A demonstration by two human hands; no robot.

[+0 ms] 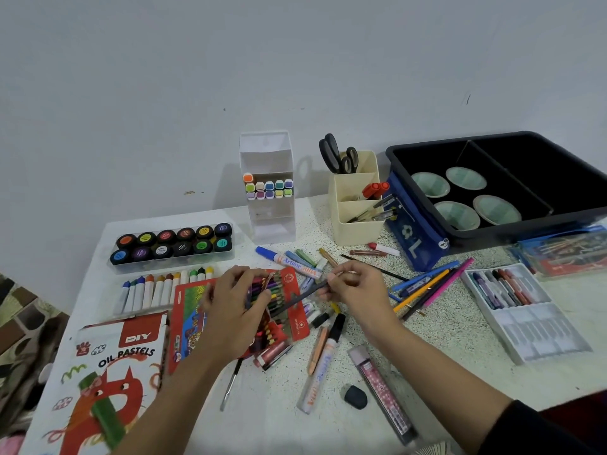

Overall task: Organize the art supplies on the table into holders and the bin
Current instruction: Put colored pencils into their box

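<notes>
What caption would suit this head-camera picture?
Left hand holds crayons over a red crayon box; right hand pinches a thin dark stick.

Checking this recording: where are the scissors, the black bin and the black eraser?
scissors (335, 160), head view, where the black handles meet.
black bin (525, 230), head view, on its near wall.
black eraser (355, 396), head view, on the middle of its top face.

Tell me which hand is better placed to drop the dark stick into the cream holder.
Right. The right hand already pinches the dark stick, and the cream holder stands on its side; the left hand is busy over the red crayon box.
</notes>
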